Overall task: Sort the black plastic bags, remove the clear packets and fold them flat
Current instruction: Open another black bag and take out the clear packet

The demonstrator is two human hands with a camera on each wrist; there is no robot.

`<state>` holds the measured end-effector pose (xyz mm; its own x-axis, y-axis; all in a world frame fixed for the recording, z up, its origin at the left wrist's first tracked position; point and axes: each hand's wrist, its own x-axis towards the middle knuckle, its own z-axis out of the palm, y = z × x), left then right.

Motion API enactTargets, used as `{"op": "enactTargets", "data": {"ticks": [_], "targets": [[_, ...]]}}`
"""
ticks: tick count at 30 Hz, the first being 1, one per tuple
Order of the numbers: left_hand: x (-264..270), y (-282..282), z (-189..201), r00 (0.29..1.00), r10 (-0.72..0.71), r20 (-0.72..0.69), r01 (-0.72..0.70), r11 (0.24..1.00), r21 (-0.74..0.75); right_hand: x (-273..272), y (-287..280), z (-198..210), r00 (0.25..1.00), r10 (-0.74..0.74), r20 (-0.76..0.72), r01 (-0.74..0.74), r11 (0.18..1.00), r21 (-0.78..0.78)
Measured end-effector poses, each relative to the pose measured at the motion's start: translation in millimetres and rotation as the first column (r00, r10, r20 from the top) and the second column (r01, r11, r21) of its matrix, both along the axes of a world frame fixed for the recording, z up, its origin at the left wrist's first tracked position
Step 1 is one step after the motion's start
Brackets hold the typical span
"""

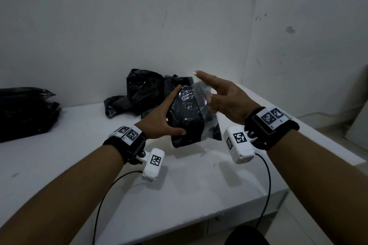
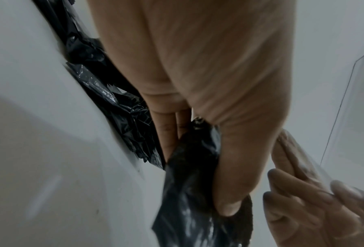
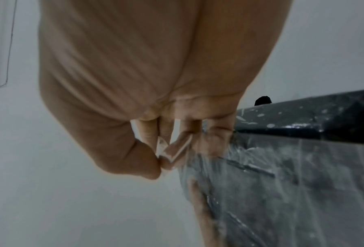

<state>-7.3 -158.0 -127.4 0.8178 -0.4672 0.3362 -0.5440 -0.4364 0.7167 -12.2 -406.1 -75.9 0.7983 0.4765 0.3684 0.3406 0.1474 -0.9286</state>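
Observation:
A folded bundle of black bags (image 1: pixel 187 119) sits half inside a clear packet (image 1: pixel 201 93), held up over the white table (image 1: pixel 79 145). My left hand (image 1: pixel 169 113) grips the bundle, thumb on the near face and fingers on the far side. In the left wrist view the left thumb (image 2: pixel 236 175) presses on the bundle (image 2: pixel 187 192). My right hand (image 1: pixel 211 101) pinches the packet's loose edge, index finger straight out. The right wrist view shows that pinch on the clear film edge (image 3: pixel 170 153) beside the bundle (image 3: pixel 303 117).
Loose crumpled black bags (image 1: pixel 139 93) lie on the table against the wall behind my hands. A flat stack of black bags (image 1: pixel 25 111) sits at the far left. The table's front edge (image 1: pixel 199 223) runs below my arms, and walls close off the back and right.

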Motion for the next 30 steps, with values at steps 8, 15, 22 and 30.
{"op": "enactTargets", "data": {"ticks": [8, 15, 22, 30], "targets": [[-2, 7, 0, 1.0, 0.0, -0.003, 0.0, 1.0, 0.0, 2, 12, -6, 0.997, -0.07, 0.013, 0.071, 0.992, -0.105], [-4, 10, -1, 1.0, 0.009, -0.005, -0.009, 1.0, 0.017, -2, 18, 0, 0.981, -0.182, 0.072, 0.194, 0.957, -0.215], [-4, 7, -2, 1.0, 0.018, -0.006, -0.017, 1.0, 0.023, -1, 28, 5, 0.911, -0.303, 0.278, 0.397, 0.828, -0.397], [-3, 3, -3, 0.995, 0.066, 0.071, -0.071, 0.995, 0.066, 4, 36, 9, 0.906, -0.307, 0.291, 0.418, 0.757, -0.502]]}}
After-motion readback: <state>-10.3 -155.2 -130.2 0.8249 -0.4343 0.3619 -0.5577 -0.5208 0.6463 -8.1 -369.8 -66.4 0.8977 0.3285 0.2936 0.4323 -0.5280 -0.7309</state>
